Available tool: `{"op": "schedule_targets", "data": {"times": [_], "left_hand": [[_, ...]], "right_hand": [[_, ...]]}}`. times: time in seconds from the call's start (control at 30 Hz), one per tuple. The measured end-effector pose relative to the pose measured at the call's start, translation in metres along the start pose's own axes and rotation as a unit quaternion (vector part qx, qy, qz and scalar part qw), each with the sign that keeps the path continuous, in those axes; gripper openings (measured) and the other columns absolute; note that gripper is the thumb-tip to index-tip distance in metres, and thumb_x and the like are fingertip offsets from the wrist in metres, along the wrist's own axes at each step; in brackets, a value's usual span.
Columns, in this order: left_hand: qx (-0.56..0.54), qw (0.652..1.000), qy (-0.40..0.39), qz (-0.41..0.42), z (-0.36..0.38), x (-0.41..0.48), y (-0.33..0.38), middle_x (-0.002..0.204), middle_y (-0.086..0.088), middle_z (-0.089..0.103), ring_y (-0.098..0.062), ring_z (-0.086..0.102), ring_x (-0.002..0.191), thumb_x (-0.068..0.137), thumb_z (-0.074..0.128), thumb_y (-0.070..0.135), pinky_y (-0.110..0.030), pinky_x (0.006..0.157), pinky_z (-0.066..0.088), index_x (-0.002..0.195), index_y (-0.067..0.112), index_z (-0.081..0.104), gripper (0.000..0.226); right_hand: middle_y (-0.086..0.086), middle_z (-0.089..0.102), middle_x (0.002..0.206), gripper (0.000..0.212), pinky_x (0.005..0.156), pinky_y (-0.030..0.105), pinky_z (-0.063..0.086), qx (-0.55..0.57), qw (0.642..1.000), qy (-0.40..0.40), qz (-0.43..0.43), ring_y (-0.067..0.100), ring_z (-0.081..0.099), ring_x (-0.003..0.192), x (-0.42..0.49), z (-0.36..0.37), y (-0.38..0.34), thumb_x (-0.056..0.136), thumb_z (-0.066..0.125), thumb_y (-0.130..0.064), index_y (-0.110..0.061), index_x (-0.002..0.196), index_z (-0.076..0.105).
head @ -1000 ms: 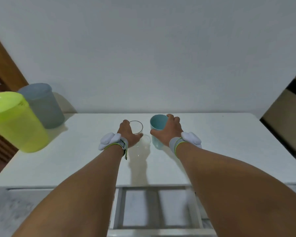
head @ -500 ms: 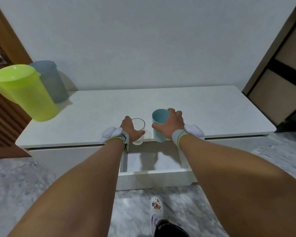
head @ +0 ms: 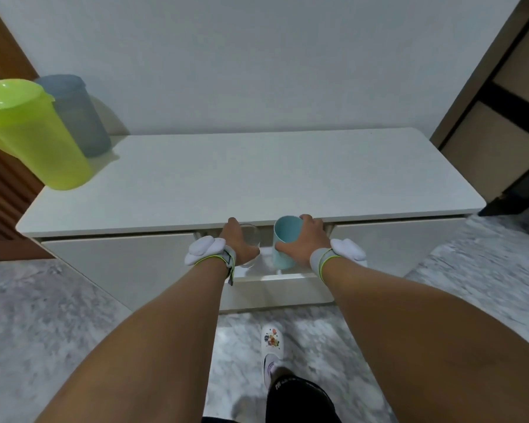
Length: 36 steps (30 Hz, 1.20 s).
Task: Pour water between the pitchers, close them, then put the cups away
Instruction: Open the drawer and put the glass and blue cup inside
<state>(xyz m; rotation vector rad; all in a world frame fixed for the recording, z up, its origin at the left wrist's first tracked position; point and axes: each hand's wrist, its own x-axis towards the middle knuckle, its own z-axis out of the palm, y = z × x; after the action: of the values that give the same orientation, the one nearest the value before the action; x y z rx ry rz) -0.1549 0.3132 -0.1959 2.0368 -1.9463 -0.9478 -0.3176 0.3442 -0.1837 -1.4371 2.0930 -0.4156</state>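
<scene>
Whereas a second ago both cups stood on the bench (head: 242, 178) near the middle of its front edge, they have now been lifted off it and brought down in front of that edge, over the open drawer (head: 275, 290) below. The left hand (head: 240, 244) grasps the clear glass (head: 255, 236) around its side, and the right hand (head: 303, 242) grasps the pale blue cup (head: 283, 239) the same way. Both cups are upright, just apart from each other, and neither rests on anything that I can see. The view has also pulled back and tipped down, so the floor (head: 43, 300) and a shoe (head: 274, 340) now show. At the bench's back left corner the green pitcher (head: 34, 135) and the grey pitcher (head: 77, 114) stand side by side with lids on, which suggests the pouring and closing are done. What remains, by my reading, is setting the two cups down inside the drawer, letting go and pushing it shut.
</scene>
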Motion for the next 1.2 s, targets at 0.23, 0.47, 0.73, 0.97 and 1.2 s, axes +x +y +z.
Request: {"op": "schedule_targets", "data": {"times": [0.23, 0.47, 0.73, 0.97, 1.2], "left_hand": [[0.034, 0.998, -0.052, -0.03, 0.029, 0.027, -0.01, 0.123, -0.015, 0.054, -0.032, 0.055, 0.113, 0.083, 0.074, 0.032, -0.032, 0.083, 0.042, 0.132, 0.0, 0.037, 0.07], [0.044, 0.994, -0.07, -0.065, 0.059, 0.059, -0.019, 0.132, -0.019, 0.051, -0.034, 0.054, 0.12, 0.085, 0.071, 0.033, -0.035, 0.09, 0.045, 0.136, -0.001, 0.034, 0.071], [0.065, 0.991, -0.094, -0.072, 0.085, 0.081, -0.03, 0.142, -0.018, 0.043, -0.035, 0.048, 0.128, 0.082, 0.076, 0.026, -0.035, 0.098, 0.042, 0.143, 0.001, 0.028, 0.081], [0.062, 0.989, -0.108, -0.079, 0.099, 0.087, -0.035, 0.146, -0.02, 0.038, -0.034, 0.045, 0.132, 0.08, 0.078, 0.022, -0.035, 0.103, 0.043, 0.148, -0.003, 0.02, 0.093], [0.097, 0.987, -0.109, -0.068, 0.102, 0.082, -0.043, 0.137, -0.019, 0.045, -0.036, 0.052, 0.121, 0.076, 0.082, 0.027, -0.038, 0.098, 0.046, 0.14, 0.002, 0.027, 0.088]], "right_hand": [[0.011, 0.037, 0.137, 0.086, 0.099, 0.036, 0.043, -0.049, 0.997, -0.051, 0.026, 0.029, 0.049, 0.121, 0.027, 0.029, 0.023, 0.07, 0.08, -0.04, -0.011, 0.138, 0.036], [0.011, 0.041, 0.131, 0.083, 0.098, 0.044, 0.047, -0.055, 0.995, -0.064, 0.051, 0.036, 0.053, 0.116, 0.056, 0.051, 0.035, 0.066, 0.082, -0.039, -0.011, 0.131, 0.039], [0.012, 0.042, 0.133, 0.088, 0.1, 0.042, 0.045, -0.065, 0.995, -0.059, 0.054, 0.033, 0.049, 0.119, 0.075, 0.07, 0.059, 0.067, 0.084, -0.039, -0.011, 0.135, 0.037], [0.012, 0.042, 0.131, 0.09, 0.099, 0.04, 0.046, -0.047, 0.996, -0.061, 0.036, 0.033, 0.049, 0.119, 0.08, 0.073, 0.066, 0.066, 0.085, -0.038, -0.015, 0.137, 0.035], [0.009, 0.037, 0.136, 0.1, 0.101, 0.04, 0.044, -0.036, 0.995, -0.091, 0.024, 0.031, 0.047, 0.122, 0.073, 0.071, 0.071, 0.064, 0.084, -0.05, -0.019, 0.142, 0.03]]}}
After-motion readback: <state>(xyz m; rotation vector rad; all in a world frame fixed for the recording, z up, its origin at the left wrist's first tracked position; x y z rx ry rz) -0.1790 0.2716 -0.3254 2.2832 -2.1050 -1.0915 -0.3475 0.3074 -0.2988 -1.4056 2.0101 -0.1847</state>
